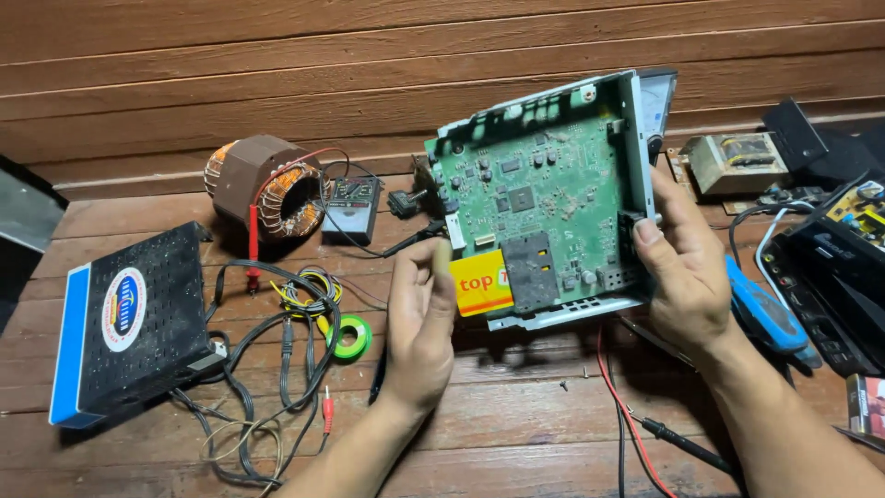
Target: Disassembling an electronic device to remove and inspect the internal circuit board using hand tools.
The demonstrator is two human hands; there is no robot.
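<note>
Your right hand (687, 267) grips the green circuit board in its grey metal tray (539, 198) by the rim; left hand (419, 314) pinches its yellow card (481, 283). Light, stiff, fragile: hold edges.

The right hand (687, 267) covers the right edge of the green circuit board (539, 184), and its fingertips are out of sight behind the metal frame (636, 157). Part of the yellow card (479, 282) is tucked under the board, and the left hand (419, 318) hides its left edge. Both forearms are cut off by the bottom edge. The black devices (834, 277) at the right run past the frame, as does a grey object (28, 212) at the left. The board's small components are too small to identify
</note>
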